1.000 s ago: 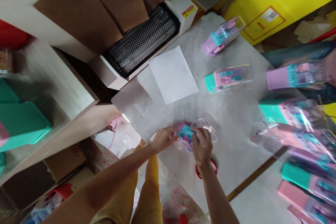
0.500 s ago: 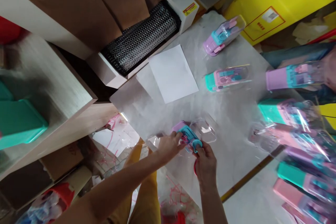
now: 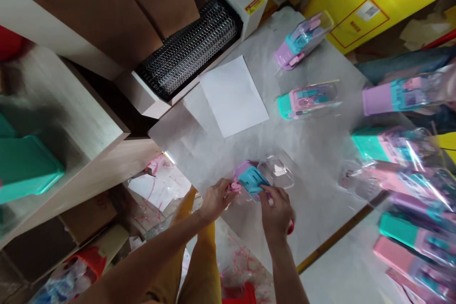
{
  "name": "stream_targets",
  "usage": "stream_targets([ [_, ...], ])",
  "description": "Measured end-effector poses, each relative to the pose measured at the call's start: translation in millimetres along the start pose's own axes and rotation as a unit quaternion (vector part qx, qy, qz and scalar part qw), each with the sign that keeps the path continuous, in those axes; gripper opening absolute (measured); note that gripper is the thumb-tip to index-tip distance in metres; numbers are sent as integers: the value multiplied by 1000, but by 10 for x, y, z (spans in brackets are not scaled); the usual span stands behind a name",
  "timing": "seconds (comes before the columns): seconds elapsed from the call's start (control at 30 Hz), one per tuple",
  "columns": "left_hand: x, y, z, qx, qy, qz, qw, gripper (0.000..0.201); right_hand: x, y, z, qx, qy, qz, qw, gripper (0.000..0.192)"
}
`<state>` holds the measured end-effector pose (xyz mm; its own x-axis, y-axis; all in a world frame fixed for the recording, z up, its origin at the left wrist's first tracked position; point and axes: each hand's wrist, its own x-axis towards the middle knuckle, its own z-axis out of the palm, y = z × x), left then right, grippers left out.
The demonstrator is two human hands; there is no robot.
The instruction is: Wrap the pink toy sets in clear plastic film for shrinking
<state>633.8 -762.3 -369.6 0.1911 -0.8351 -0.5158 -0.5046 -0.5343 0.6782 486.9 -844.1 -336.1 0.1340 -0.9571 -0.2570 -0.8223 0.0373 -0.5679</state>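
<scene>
My left hand [image 3: 215, 199] is closed, its fingertips pinching small pink plastic pieces [image 3: 234, 186] just left of a blue slotted plastic insert [image 3: 252, 179]. The insert lies over a purple plastic part [image 3: 244, 167]. My right hand [image 3: 278, 209] is closed at the insert's right edge, thumb and fingers pinching there. A bit of something red [image 3: 291, 227] shows under the right hand; its kind is hidden. Just behind the right hand a clear plastic cover [image 3: 280, 171] lies on the grey table [image 3: 313, 152].
A white paper sheet [image 3: 233, 97] lies beside a machine opening with a metal mesh curtain [image 3: 199, 45]. Several packed toy sets [image 3: 308, 99] stand to the right. A person's blurred arm [image 3: 447, 85] reaches in there. A yellow box [image 3: 377, 0] stands at the back.
My left hand has drawn left from the insert with the pink pieces. My right hand has shifted from a round blue piece to the insert's edge, and more of the insert's slotted face shows.
</scene>
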Motion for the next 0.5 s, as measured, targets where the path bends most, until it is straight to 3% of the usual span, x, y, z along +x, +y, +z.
stream_targets([
  [0.1, -140, -83, 26, 22, 7, 78, 997, 34, 44, -95, 93, -145, -32, -93, 985, 27],
  [0.27, -199, -84, 75, 126, -43, 196, 972, 32, 114, -187, 166, -287, -84, -119, 947, 18],
  [0.5, -125, -29, 71, 152, -144, 206, 956, 36, 217, -103, 205, -328, -65, -196, 922, 23],
])
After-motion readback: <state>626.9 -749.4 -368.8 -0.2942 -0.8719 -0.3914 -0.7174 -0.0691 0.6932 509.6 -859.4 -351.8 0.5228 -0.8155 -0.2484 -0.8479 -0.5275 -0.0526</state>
